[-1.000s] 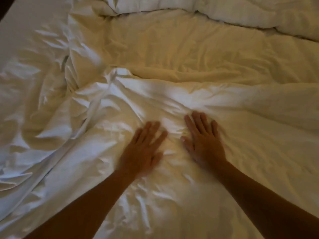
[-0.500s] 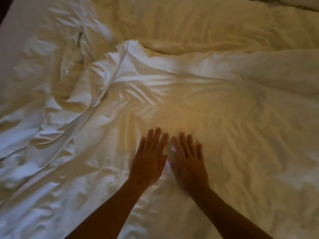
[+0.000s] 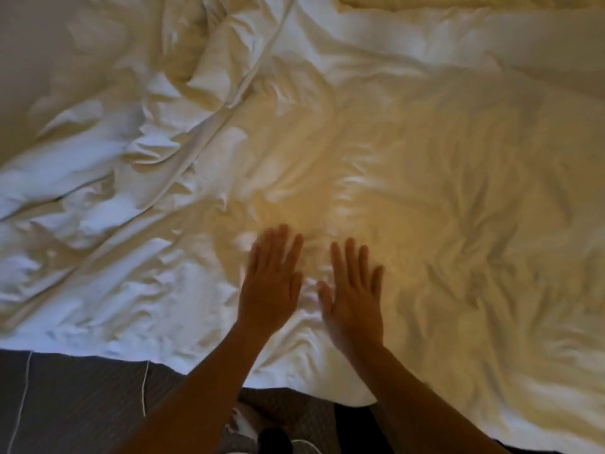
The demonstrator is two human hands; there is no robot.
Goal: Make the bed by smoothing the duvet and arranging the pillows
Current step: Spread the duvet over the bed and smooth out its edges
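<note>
A white duvet (image 3: 442,178) covers the bed and fills most of the head view, crumpled into deep folds on the left and flatter on the right. My left hand (image 3: 271,283) lies flat on it near the front edge, fingers straight and together. My right hand (image 3: 353,296) lies flat just beside it, fingers spread a little, a small gap between the two hands. Both palms press the fabric. No pillow is in view.
The duvet's front edge (image 3: 131,358) hangs over a dark patterned mattress side or bed base (image 3: 82,404). Two thin white cords (image 3: 144,388) hang down there. A shoe (image 3: 245,427) shows on the floor between my forearms.
Both hands have slid back toward me across the duvet and drawn close together. The view has dropped, so the bed's front edge and the floor now show.
</note>
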